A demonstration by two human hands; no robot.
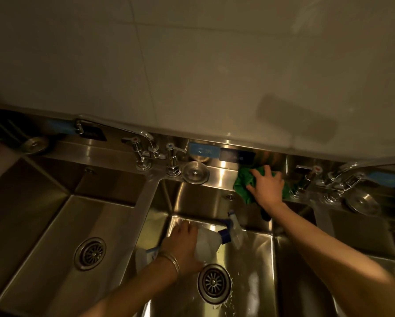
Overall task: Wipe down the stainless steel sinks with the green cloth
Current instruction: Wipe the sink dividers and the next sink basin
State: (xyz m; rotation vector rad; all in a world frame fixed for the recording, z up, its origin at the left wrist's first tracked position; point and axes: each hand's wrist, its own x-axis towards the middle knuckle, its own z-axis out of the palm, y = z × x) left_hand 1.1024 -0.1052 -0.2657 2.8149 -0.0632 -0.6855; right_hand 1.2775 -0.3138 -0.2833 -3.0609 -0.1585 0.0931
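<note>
The green cloth (pixel 244 183) lies bunched on the back ledge of the middle stainless steel sink (pixel 244 266). My right hand (pixel 268 187) presses flat on the cloth with fingers spread. My left hand (pixel 183 245) reaches down into the middle basin and grips a clear spray bottle (pixel 209 242) with a blue and white trigger head, which lies tilted over the basin floor. A second sink (pixel 54 225) sits to the left, and a third sink (pixel 361 227) to the right.
A chrome faucet (pixel 149 152) with two handles stands on the ledge between left and middle basins, another faucet (pixel 338 179) at right. Round drain plugs (pixel 195 172) rest on the ledge. The middle drain (pixel 213 283) has water droplets around it. A tiled wall rises behind.
</note>
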